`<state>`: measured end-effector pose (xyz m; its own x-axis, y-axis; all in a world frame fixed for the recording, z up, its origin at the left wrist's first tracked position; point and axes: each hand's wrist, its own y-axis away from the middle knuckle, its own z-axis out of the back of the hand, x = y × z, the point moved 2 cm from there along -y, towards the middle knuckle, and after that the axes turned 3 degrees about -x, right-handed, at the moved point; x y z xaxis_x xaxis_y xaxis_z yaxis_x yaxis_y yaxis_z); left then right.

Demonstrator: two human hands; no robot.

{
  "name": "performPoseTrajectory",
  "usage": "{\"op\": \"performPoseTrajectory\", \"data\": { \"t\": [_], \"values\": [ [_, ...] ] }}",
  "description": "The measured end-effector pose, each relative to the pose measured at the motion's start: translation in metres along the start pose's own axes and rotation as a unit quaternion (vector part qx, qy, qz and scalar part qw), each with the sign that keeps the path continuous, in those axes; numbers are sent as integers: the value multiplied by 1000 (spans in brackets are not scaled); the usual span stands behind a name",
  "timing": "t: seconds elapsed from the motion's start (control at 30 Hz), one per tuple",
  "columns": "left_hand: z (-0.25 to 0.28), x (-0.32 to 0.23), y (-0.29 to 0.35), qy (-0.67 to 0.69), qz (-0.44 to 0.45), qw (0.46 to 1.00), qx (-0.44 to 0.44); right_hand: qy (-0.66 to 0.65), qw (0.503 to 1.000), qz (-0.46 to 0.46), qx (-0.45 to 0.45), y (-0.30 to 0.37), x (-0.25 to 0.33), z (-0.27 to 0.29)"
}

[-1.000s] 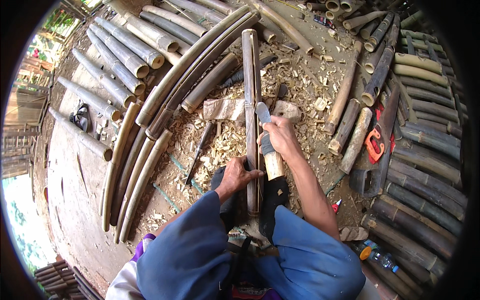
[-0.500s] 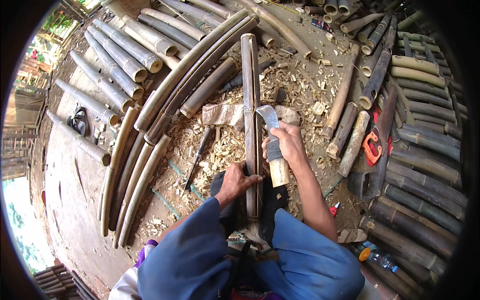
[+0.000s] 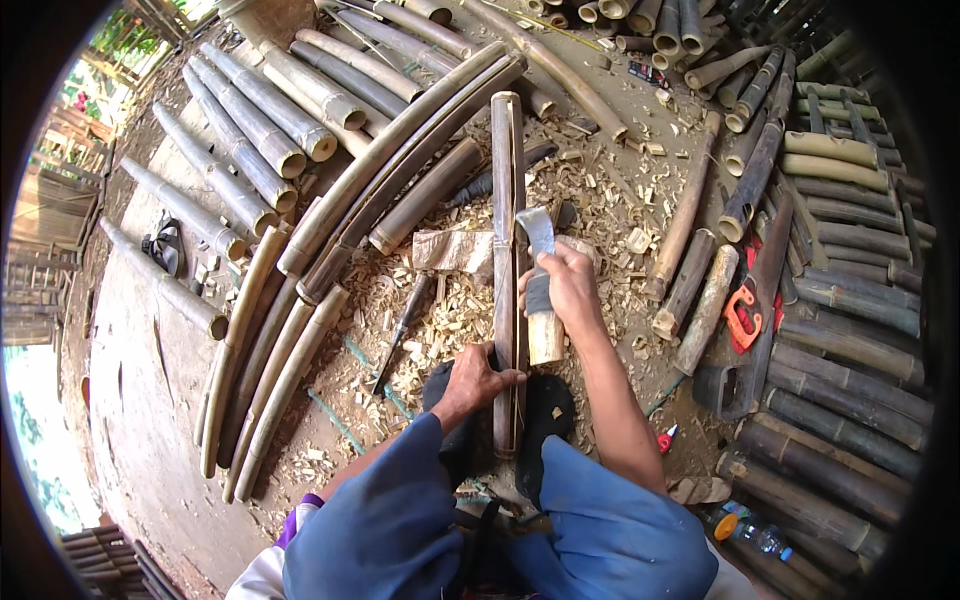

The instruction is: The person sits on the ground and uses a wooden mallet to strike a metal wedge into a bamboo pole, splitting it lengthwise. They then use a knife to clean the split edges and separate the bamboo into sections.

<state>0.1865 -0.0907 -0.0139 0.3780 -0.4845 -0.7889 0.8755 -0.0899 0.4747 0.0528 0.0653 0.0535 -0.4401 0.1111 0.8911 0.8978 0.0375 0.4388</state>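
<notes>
Between my feet lies a long bamboo pole (image 3: 503, 190), split along its right side and pointing away from me. Fingers and thumb of my left hand (image 3: 474, 383) are wrapped round its near part. My right hand (image 3: 568, 285) grips a billhook (image 3: 537, 231) by its pale wooden handle, which has a dark wrapping. The billhook's hooked blade is at the pole's right edge, by the split; I cannot tell whether it touches. Under the middle of the pole is a rough wooden block (image 3: 452, 250), partly covered by the pole.
Wood chips (image 3: 440, 345) cover the ground around the block. A dark-handled knife (image 3: 405, 330) lies left of the pole. Curved bamboo lengths (image 3: 390, 170) rest farther left. At right are an orange-handled saw (image 3: 741, 318), a bamboo rack (image 3: 850, 300) and a plastic bottle (image 3: 762, 530).
The billhook and my right hand have moved a little farther away along the pole. My left hand keeps its hold at the same place. The whole view has shifted slightly.
</notes>
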Motion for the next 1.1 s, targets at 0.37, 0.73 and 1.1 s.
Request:
{"op": "performPoseTrajectory", "data": {
  "t": [0.37, 0.73, 1.1],
  "values": [
    [3, 7, 3, 26, -15, 1000, 3, 101, 994, 39, 0, -111, 79, -18],
    [6, 2, -1, 42, -11, 999, 21, 122, 990, 68, -4, -185, 126, -31],
    [5, 14, -8, 119, -12, 992, 43, 32, 996, 8, 85, 113, -16, 22]
  ]
}}
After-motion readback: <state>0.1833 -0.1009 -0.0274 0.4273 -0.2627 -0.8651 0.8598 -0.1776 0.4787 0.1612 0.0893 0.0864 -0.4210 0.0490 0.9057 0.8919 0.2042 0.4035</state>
